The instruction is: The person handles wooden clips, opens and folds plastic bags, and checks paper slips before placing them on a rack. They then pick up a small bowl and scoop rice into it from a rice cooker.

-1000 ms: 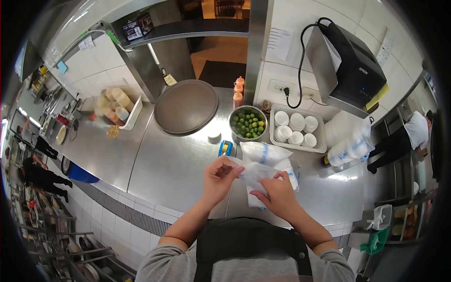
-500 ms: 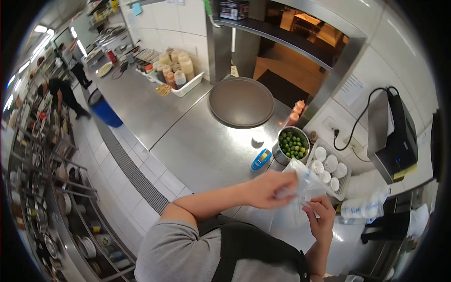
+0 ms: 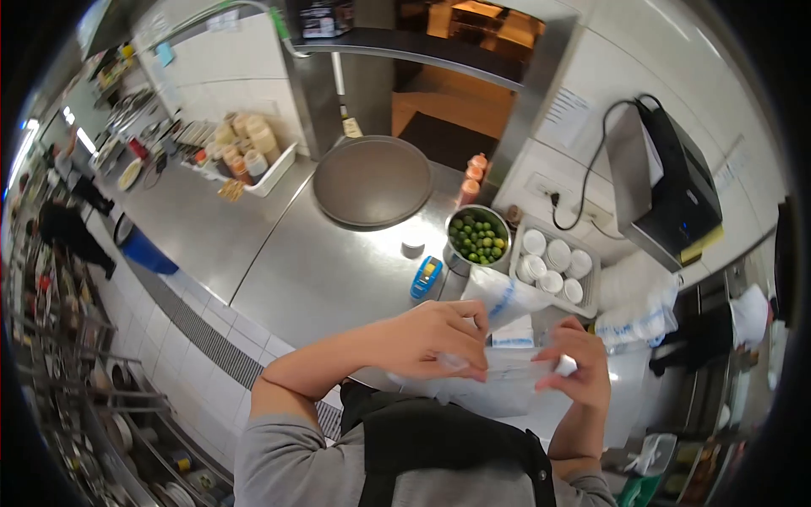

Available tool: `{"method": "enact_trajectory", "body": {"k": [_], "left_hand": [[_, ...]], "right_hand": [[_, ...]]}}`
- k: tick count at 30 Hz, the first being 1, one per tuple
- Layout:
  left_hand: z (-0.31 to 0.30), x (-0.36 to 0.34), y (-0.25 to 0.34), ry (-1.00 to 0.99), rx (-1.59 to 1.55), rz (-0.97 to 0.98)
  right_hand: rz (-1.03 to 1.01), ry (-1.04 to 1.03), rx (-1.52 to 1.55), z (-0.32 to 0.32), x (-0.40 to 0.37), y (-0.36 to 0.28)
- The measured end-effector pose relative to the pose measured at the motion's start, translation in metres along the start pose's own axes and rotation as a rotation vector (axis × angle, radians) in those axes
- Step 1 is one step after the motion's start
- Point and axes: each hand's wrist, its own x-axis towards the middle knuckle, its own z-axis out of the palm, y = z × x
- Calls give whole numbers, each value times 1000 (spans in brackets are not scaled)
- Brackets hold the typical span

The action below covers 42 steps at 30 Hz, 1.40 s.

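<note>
A clear plastic bag [image 3: 498,390] stretches between my two hands over the steel counter. My left hand [image 3: 443,340] has its fingers curled closed on the bag's left side. On the other side my right hand [image 3: 581,365] pinches the bag between thumb and fingers. Just beyond them lies a white plastic packet [image 3: 504,297] with blue print, and a blue-and-yellow handheld device [image 3: 426,277] rests to its left. A steel pot [image 3: 454,258] filled with green limes [image 3: 478,239] stands behind the packet.
Right of the pot sits a tray [image 3: 591,296] of white cups. A large round brown tray [image 3: 372,182] lies farther back, near orange-tipped bottles [image 3: 471,179]. Sauce bottles fill a white bin [image 3: 274,173]. A black printer [image 3: 676,186] hangs on the wall. Two people [image 3: 72,237] stand far left.
My hands have moved apart and lower, with the bag now spread between them. The bunched plastic no longer covers the packet. The view has swung to the right.
</note>
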Motion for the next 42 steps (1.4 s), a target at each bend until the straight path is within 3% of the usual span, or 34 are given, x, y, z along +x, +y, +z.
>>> {"method": "enact_trajectory", "body": {"k": [1, 4, 6, 11, 14, 17, 20, 21, 24, 27, 31, 33, 35, 37, 39, 40, 41, 42], "left_hand": [[2, 1, -2, 36, -116, 47], [18, -13, -10, 112, -616, -170], [21, -28, -7, 230, -678, -570], [41, -34, -52, 348, -139, -695], [50, -30, -65, 445, 91, -716], [48, -10, -80, 499, 361, -550], [50, 13, -91, 536, 391, -752], [50, 11, -101, 501, 467, -721], [44, -1, -123, 450, 35, -1047], [36, -12, -134, 414, -373, -1156], [54, -38, -155, 540, -677, -1217], [76, -50, -160, 623, -605, -1167], [89, -61, -169, 606, -436, -1209], [112, -73, -177, 566, -110, -1030], [127, -106, -204, 513, 199, -878], [120, -103, -196, 489, 301, -872], [113, -100, -186, 463, 400, -866], [108, -96, -177, 439, 497, -858]], "right_hand": [[17, 18, 105, 8, -6, 13], [-41, -75, 105, 28, -3, 24], [47, 91, 283, 38, -11, 35], [420, 403, 632, 50, -22, 72], [420, 646, 467, 77, -15, 91], [450, 851, 205, 86, 4, 86], [524, 900, 154, 87, 12, 95], [560, 894, 165, 87, 11, 100], [656, 800, 159, 83, 6, 118], [811, 721, 476, 85, -2, 140], [842, 673, 714, 86, 0, 150], [844, 683, 754, 100, -7, 172], [662, 888, 521, 159, -31, 222], [874, 769, 443, 145, -19, 183], [802, 745, 467, 147, -24, 188], [768, 740, 483, 149, -30, 193], [860, 669, 385, 147, -40, 201], [756, 656, 480, 143, -48, 203]]}}
